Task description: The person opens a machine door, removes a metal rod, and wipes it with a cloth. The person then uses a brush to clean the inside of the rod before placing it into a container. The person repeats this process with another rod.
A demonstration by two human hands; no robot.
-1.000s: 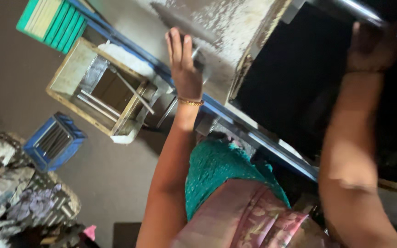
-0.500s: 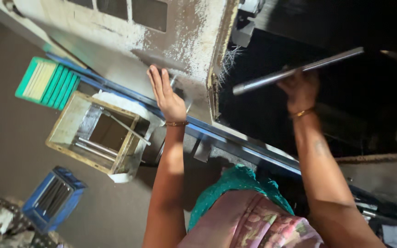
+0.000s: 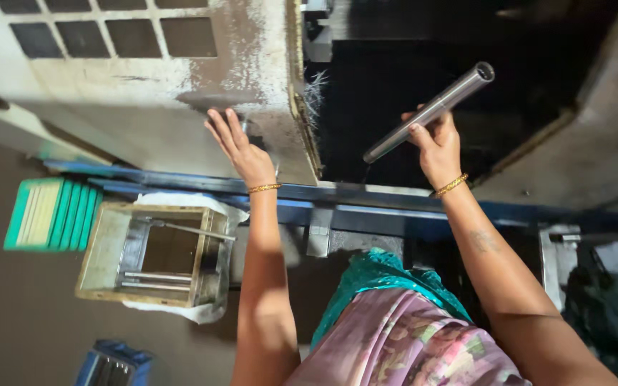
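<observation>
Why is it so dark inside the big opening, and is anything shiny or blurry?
Head view: the machine opening sits in deep shadow, its inside unreadable; light hits the pale door panel and glints along the metal tube in the right hand; the left hand looks sharp, not blurred.

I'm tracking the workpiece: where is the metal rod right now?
In the head view, the metal rod is gripped in the right hand, tilted up to the right before the machine's dark opening.
</observation>
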